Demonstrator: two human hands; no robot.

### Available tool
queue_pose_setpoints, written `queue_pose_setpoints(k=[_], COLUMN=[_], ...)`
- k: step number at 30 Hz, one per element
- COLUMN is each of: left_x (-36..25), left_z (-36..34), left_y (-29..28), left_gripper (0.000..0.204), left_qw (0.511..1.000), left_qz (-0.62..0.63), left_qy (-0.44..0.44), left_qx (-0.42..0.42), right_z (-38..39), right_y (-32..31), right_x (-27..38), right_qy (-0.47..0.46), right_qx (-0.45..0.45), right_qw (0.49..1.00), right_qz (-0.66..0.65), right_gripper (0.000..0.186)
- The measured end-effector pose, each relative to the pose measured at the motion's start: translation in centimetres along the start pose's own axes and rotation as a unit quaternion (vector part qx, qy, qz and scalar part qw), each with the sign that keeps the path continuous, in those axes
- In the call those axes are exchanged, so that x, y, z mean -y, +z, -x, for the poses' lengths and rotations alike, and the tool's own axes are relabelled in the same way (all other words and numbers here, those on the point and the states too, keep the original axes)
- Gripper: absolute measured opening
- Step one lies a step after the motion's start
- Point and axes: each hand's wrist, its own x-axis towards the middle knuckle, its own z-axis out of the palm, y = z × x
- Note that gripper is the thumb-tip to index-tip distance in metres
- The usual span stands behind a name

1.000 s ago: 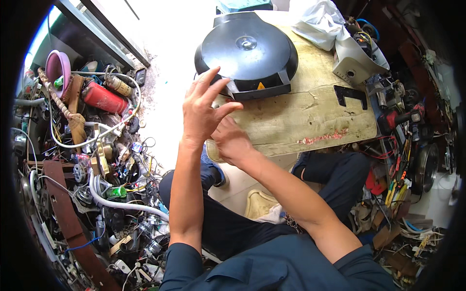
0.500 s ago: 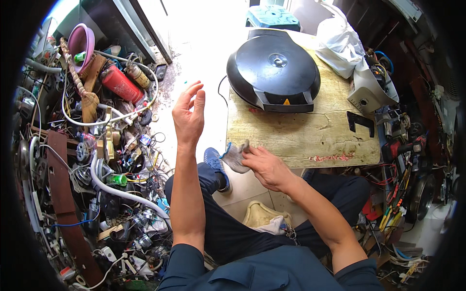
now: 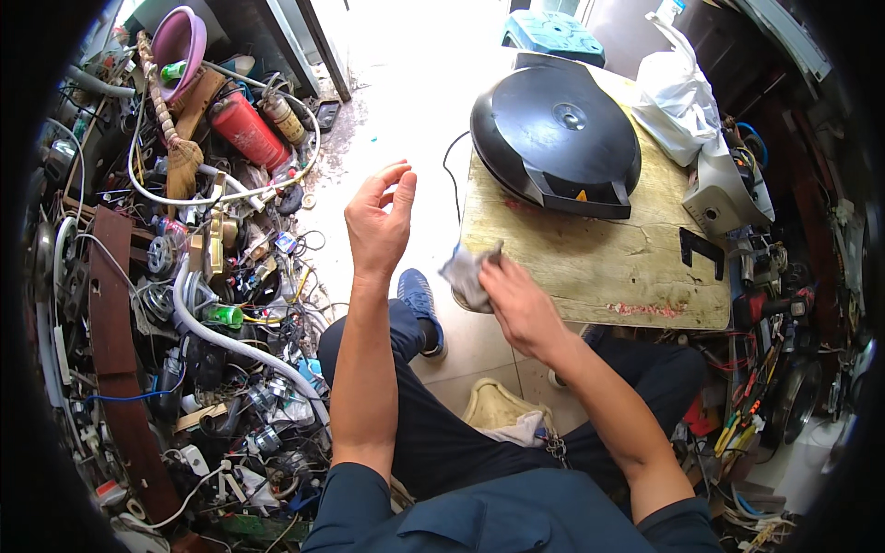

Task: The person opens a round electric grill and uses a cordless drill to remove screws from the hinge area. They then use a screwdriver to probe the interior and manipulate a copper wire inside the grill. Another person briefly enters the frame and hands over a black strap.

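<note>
My right hand [image 3: 524, 309] grips a crumpled grey cloth [image 3: 468, 276] at the table's near left corner, with part of the cloth hanging past the edge. To its left, my left hand [image 3: 380, 223] is raised in the air beside the table, holding nothing, its fingers slightly bent and the thumb apart. A round black electric griddle [image 3: 553, 138] with its lid down rests on the worn wooden table [image 3: 581, 263]. A black angular plastic piece [image 3: 701, 252] lies near the table's right edge.
A white plastic bag [image 3: 678, 106] and a pale appliance housing [image 3: 724, 198] stand at the table's right. Heaped parts and cables cover the left floor, around a red fire extinguisher [image 3: 247, 131] and broom [image 3: 182, 166]. A blue-green stool [image 3: 553, 35] stands behind. A cordless drill [image 3: 774, 306] lies right.
The whole view has shifted, so the table sits further right in it. My right hand has moved the cloth slightly away from me along the corner. My left hand remains raised.
</note>
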Motion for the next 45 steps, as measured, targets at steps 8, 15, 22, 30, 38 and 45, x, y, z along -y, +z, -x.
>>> queue_pose_setpoints(k=[8, 15, 22, 30, 38, 45], left_x=[-0.4, -0.1, -0.5, 0.0, -0.5, 1.1], left_z=[-1.0, -1.8, -1.7, -1.3, -0.3, 2.1], left_y=[0.2, 1.1, 2.5, 1.5, 2.7, 5.6], left_gripper=[0.024, 0.022, 0.023, 0.031, 0.032, 0.032], left_qw=[0.997, 0.995, 0.990, 0.996, 0.925, 0.893], left_qz=[-0.048, -0.080, -0.102, 0.027, -0.191, -0.242], left_qy=[0.057, 0.066, 0.091, -0.068, -0.163, 0.136], left_qx=[0.001, 0.005, 0.022, 0.050, 0.285, 0.355], right_z=[-10.9, -5.9, 2.7, 0.0, -1.0, 1.4], right_y=[4.3, 3.2, -2.2, -6.8, -2.7, -2.4], right_x=[-5.8, -1.5, 2.9, 1.8, -4.4, -3.3], right_qy=[0.041, 0.013, 0.023, 0.326, 0.382, 0.363], right_qx=[-0.084, -0.045, 0.056, -0.020, -0.172, -0.148], right_qw=[0.984, 0.994, 0.996, 0.829, 0.851, 0.852], right_qz=[0.150, 0.097, 0.068, -0.454, -0.317, -0.347], right_gripper=[0.041, 0.043, 0.043, 0.031, 0.032, 0.036])
